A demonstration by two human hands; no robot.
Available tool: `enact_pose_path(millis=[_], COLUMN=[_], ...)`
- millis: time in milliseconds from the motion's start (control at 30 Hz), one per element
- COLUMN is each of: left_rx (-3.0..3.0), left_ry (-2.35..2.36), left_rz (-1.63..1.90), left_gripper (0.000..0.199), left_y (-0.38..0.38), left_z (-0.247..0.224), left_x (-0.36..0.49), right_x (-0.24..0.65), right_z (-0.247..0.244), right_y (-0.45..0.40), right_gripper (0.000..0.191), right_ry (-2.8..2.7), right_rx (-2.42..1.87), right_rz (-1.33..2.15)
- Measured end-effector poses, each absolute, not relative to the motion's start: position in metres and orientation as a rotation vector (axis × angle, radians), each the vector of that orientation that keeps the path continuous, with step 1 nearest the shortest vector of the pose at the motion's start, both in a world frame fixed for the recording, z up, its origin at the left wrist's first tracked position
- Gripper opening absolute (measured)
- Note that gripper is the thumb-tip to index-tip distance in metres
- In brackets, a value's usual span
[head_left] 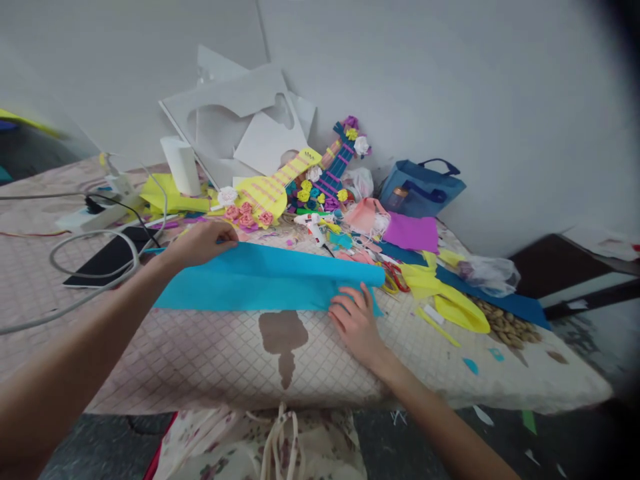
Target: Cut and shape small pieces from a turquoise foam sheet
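A long bright blue sheet of craft paper point(250, 291) lies across the table in front of me, its far edge lifted and curled into a loose roll towards the right end. My left hand point(204, 241) pinches that far edge near the left end, with the fingertips partly hidden. Lower down on the right, my right hand point(354, 321) rests with spread fingers on the sheet's near edge, just below the roll. A white glue gun point(313, 225) lies behind the sheet. Red-handled scissors point(395, 277) lie beyond the roll's right end.
Behind stand a yellow paper guitar point(265, 193) and a dark blue one point(336, 167) with paper flowers. A black tablet-like slab point(113, 257) and cables lie left. At right are yellow paper point(450, 303), peanuts point(510, 327), a plastic bag point(493, 275) and a blue bag point(420, 190).
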State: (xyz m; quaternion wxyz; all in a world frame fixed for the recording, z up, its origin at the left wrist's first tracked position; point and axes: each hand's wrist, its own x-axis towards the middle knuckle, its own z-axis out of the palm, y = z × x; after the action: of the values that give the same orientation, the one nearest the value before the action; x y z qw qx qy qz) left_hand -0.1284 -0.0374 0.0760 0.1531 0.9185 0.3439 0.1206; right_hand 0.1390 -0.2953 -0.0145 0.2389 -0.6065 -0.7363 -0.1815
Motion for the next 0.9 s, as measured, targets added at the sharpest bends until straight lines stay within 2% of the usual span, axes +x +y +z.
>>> enact_pose_path(millis=[233,367,500,633,767,900], left_rx=[2.634,2.713,2.864,2.924,2.929,3.049], left_ry=[1.071,1.122,1.217,0.866,0.458,0.368], left_rz=[0.275,0.176,0.24,0.452,0.342,0.27], left_gripper=[0.029,0.021,0.024,0.028,0.023,0.036], left_y=[-0.006,-0.007,-0.023,-0.066,-0.124,-0.157], left_z=[0.066,0.057,0.051,0.045,0.026,0.01], left_x=[-0.114,-0.105,-0.103,-0.114,-0.135,-0.146], right_x=[0.135,0.133,0.135,0.141,0.157,0.182], right_z=[-0.014,-0.015,-0.018,-0.014,-0.006,-0.007], right_y=[-0.306,-0.309,-0.31,-0.31,-0.301,-0.281], right_gripper=[0.017,0.016,0.016,0.008,0.014,0.036], right_ry=[-2.098,-2.159,-2.206,-2.233,-2.155,-2.134], right_rx=[-1.513,-1.505,-1.51,-1.495,-1.549,-1.735], right_rz=[-0.362,-0.276,-0.19,-0.063,-0.064,-0.182])
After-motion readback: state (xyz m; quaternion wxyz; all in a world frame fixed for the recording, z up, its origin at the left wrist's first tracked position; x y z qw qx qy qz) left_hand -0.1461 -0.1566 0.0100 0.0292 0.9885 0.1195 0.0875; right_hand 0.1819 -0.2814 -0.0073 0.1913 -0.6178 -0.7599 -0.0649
